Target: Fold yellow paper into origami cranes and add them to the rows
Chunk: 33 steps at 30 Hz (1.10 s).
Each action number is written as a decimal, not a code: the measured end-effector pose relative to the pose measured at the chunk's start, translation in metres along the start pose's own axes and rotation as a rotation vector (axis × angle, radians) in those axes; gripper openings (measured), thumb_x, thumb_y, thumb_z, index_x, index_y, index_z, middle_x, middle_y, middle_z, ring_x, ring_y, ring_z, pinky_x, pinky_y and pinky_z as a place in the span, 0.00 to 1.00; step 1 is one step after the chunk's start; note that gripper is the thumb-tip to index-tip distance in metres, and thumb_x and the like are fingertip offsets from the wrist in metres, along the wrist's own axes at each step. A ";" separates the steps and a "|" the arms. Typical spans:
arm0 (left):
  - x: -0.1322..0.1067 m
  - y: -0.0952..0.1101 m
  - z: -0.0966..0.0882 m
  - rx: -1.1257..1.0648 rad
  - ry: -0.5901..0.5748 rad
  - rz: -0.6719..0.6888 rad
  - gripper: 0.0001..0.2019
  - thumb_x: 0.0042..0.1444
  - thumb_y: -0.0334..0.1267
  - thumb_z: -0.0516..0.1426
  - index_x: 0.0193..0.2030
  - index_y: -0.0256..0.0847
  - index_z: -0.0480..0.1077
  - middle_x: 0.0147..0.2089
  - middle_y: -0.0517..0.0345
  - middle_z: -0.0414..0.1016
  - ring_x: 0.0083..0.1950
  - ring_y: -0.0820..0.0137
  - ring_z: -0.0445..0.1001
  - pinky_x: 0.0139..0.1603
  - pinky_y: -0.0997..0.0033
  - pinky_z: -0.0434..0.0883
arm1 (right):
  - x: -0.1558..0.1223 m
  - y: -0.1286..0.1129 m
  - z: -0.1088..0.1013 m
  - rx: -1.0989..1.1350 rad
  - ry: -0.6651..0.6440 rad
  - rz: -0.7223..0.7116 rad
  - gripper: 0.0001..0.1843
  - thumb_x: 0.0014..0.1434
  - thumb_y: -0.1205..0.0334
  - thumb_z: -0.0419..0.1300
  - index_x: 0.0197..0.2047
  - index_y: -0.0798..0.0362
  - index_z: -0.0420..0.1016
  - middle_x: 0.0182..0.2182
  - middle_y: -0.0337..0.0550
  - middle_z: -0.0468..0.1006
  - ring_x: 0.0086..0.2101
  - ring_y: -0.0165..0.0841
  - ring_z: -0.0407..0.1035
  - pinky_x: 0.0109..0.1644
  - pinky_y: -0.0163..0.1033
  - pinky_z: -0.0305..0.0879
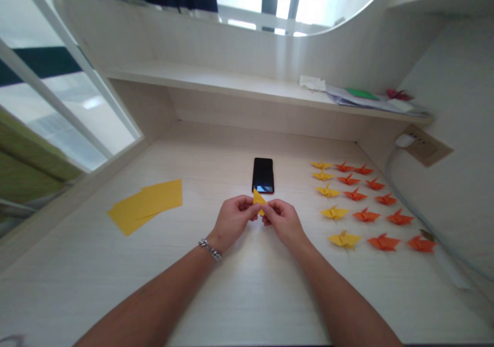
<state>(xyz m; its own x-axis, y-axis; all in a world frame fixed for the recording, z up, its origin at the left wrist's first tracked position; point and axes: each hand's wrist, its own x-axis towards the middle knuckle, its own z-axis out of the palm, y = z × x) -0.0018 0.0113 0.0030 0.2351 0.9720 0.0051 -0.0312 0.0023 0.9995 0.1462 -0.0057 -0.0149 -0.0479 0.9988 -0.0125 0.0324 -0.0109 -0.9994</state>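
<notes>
A small folded piece of yellow paper (258, 197) is pinched between both hands over the middle of the desk, its pointed tip facing up. My left hand (236, 214) grips its left side with thumb and fingers; a chain bracelet (210, 249) circles that wrist. On the other side, my right hand (283, 220) holds the paper with the thumb on top. The fingers cover the lower part of the folds. Just beyond the hands lies a black phone (263, 174).
Flat yellow sheets (154, 203) overlap on the left of the desk. Rows of yellow paper cranes (334, 212) and orange paper cranes (366, 215) stand at right. A cable (409, 208) runs from the wall socket (426, 145). A shelf (231, 82) spans the back, with papers (378, 102) on it.
</notes>
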 end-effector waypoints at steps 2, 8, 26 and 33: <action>0.001 0.000 -0.001 0.014 0.038 0.021 0.11 0.48 0.41 0.62 0.32 0.34 0.74 0.25 0.57 0.74 0.25 0.73 0.70 0.28 0.76 0.67 | 0.000 0.001 0.002 0.015 -0.060 0.024 0.15 0.52 0.49 0.60 0.27 0.55 0.70 0.23 0.40 0.73 0.23 0.30 0.67 0.28 0.35 0.65; 0.001 -0.002 -0.003 -0.026 0.037 0.045 0.10 0.50 0.40 0.61 0.32 0.34 0.73 0.28 0.56 0.75 0.29 0.72 0.71 0.31 0.74 0.67 | -0.004 -0.002 0.003 -0.050 -0.127 0.018 0.14 0.52 0.54 0.60 0.24 0.55 0.69 0.21 0.39 0.73 0.22 0.28 0.66 0.29 0.34 0.64; 0.001 -0.004 -0.003 -0.125 -0.019 -0.043 0.13 0.51 0.44 0.60 0.35 0.34 0.74 0.31 0.53 0.76 0.32 0.69 0.74 0.33 0.72 0.71 | -0.002 -0.005 0.002 0.132 0.040 -0.031 0.13 0.50 0.53 0.63 0.29 0.55 0.72 0.21 0.38 0.74 0.22 0.28 0.67 0.27 0.34 0.66; -0.003 -0.001 0.001 -0.166 -0.013 0.022 0.19 0.44 0.36 0.65 0.44 0.39 0.66 0.33 0.55 0.78 0.34 0.68 0.77 0.37 0.68 0.73 | -0.002 -0.010 0.001 0.220 0.163 -0.093 0.15 0.50 0.58 0.64 0.40 0.53 0.72 0.23 0.37 0.75 0.22 0.29 0.68 0.27 0.35 0.67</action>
<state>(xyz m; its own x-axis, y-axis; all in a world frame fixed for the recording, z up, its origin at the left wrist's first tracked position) -0.0020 0.0081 0.0021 0.2448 0.9692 0.0282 -0.1964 0.0211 0.9803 0.1446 -0.0074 -0.0052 0.1212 0.9904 0.0671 -0.1832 0.0887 -0.9791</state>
